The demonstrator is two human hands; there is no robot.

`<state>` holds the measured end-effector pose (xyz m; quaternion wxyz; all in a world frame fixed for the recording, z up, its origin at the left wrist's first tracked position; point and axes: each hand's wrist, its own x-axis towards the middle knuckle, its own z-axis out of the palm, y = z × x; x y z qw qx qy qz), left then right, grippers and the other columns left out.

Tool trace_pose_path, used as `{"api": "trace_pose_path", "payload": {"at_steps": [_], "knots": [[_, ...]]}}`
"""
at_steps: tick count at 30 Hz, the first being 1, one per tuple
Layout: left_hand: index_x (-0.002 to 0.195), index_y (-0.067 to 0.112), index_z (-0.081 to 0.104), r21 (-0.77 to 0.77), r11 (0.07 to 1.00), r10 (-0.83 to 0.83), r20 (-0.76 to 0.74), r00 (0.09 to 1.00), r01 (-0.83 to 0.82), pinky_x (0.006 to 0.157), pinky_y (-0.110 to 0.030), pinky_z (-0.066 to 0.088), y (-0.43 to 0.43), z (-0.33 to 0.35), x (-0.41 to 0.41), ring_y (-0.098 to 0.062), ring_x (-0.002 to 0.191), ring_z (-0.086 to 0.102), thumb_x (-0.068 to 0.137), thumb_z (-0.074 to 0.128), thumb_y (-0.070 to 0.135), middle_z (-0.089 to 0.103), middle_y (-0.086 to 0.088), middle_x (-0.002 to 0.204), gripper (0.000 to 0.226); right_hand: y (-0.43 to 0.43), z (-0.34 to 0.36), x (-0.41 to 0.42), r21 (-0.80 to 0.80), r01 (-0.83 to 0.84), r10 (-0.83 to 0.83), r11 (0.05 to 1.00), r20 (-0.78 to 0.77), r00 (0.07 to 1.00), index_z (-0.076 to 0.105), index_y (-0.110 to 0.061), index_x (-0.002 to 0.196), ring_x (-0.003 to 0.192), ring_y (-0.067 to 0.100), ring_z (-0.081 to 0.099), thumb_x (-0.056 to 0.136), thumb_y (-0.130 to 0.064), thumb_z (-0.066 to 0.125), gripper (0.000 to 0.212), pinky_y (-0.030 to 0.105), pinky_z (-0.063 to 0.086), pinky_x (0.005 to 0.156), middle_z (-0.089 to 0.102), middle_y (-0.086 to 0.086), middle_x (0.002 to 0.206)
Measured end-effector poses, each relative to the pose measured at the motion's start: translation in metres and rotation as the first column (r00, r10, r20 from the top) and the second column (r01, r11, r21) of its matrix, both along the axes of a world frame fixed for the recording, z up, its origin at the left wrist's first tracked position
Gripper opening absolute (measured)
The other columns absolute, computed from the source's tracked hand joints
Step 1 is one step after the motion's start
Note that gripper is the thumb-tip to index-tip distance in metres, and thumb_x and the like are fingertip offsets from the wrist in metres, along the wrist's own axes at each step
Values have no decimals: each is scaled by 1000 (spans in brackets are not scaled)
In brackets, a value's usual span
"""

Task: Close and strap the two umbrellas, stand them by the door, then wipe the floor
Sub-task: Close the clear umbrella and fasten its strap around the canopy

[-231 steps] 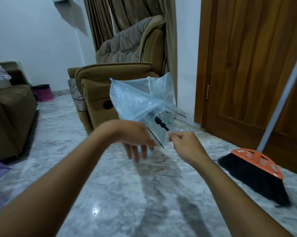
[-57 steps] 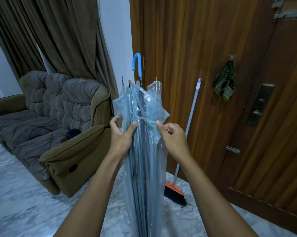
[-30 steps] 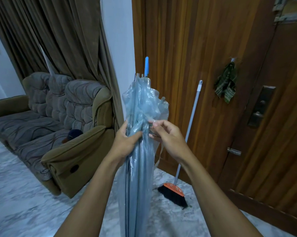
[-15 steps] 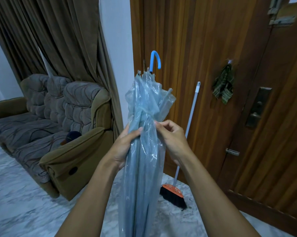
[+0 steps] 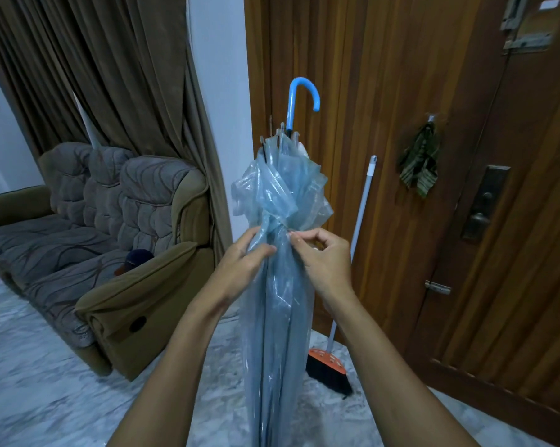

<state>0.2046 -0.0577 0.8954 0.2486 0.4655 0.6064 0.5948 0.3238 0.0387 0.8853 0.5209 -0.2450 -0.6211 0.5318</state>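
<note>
A closed clear-blue plastic umbrella [image 5: 278, 304] stands upright in front of me, its blue hooked handle [image 5: 299, 98] at the top and its tip out of view below. My left hand [image 5: 240, 262] grips the gathered canopy from the left at its narrowed waist. My right hand [image 5: 324, 256] pinches the plastic there from the right, thumb and forefinger together; whether it holds the strap I cannot tell. Above the hands the canopy bunches out in loose folds. The second umbrella is not in view.
A wooden door [image 5: 449, 188] fills the right, with a lever handle [image 5: 480, 217] and a green cloth [image 5: 419, 169] hanging on a hook. A broom [image 5: 346, 304] leans by the door. A brown sofa [image 5: 104, 253] and curtains [image 5: 117, 75] stand left, on marble floor [image 5: 40, 388].
Over the last seconds the umbrella went from half open to folded and upright. My hands have drawn the canopy tighter at the waist, and the hooked handle has turned to face right.
</note>
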Motion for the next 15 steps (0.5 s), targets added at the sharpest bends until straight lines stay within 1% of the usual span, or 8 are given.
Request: {"api": "trace_pose_path", "payload": {"at_steps": [2, 4, 6, 8, 11, 13, 15], "knots": [[129, 32, 57, -51, 994, -98, -69, 993, 95, 97, -33, 50, -3, -4, 2, -9, 110, 65, 80, 67, 27, 68, 8, 120, 51, 0, 1, 1, 34, 22, -23, 999, 26, 999, 77, -8, 84, 75, -3, 69, 83, -12, 78, 4, 11, 51, 69, 75, -6, 83], [132, 32, 52, -54, 994, -106, -116, 988, 100, 96, -27, 51, -2, -9, 6, -2, 110, 64, 79, 75, 19, 66, 11, 121, 58, -2, 3, 1, 64, 9, -12, 998, 45, 999, 77, -12, 84, 77, -4, 69, 82, -15, 79, 3, 11, 51, 70, 74, -9, 82], [132, 25, 48, 12, 998, -56, -122, 991, 58, 90, -18, 52, 1, -11, 12, 2, 106, 64, 79, 78, 7, 67, 11, 117, 63, -5, 4, 0, 84, -37, 31, 996, 70, 997, 78, -13, 87, 83, -1, 70, 84, -18, 77, 6, 14, 53, 75, 75, -6, 88], [132, 20, 46, 87, 996, 38, -128, 991, -27, 85, -16, 52, 5, -13, 11, -2, 106, 65, 78, 78, 4, 67, 7, 116, 65, -8, 5, 0, 98, -122, 113, 988, 94, 989, 77, -13, 95, 90, 0, 70, 88, -18, 73, 9, 14, 53, 78, 76, -5, 93], [133, 19, 45, 141, 985, 112, -91, 990, -99, 81, -17, 54, 5, -13, 8, -1, 102, 66, 82, 72, 0, 66, 5, 116, 61, -5, 5, 1, 93, -225, 214, 970, 111, 970, 75, -12, 98, 92, 0, 70, 92, -19, 69, 12, 14, 52, 79, 75, -6, 94], [130, 21, 47, 164, 978, 139, -38, 989, -131, 76, -16, 55, 3, -12, 8, 3, 97, 67, 84, 70, -1, 66, 7, 113, 56, -2, 6, 3, 37, -291, 287, 956, 81, 954, 75, -11, 98, 95, 5, 71, 93, -20, 67, 13, 19, 55, 82, 76, -4, 95], [122, 28, 51, 185, 971, 144, 50, 988, -151, 68, -14, 54, 1, -10, 7, 3, 89, 68, 85, 69, -1, 68, 9, 105, 51, 0, 8, 4, -33, -342, 343, 939, 37, 938, 75, -12, 97, 93, 10, 72, 94, -17, 65, 12, 23, 57, 82, 77, 1, 94]]}}
